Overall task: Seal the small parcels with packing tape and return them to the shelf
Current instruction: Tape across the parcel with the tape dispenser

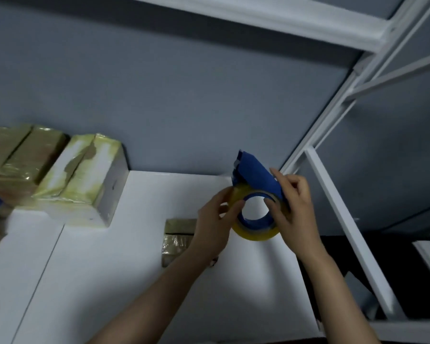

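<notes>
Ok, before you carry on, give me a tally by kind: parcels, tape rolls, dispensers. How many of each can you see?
Parcels: 3 (white box, large brown box, small brown parcel)
Tape roll: 1
Blue dispenser: 1
Total: 5. Whatever is at the far left edge is cut off and blurred, so it is not counted.

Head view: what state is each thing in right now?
Tape roll: in its blue dispenser, held by both hands.
Left hand: pinching the roll's edge.
Right hand: gripping roll and dispenser.
Small parcel: taped, lying on the shelf.
White box: taped, on the shelf.
</notes>
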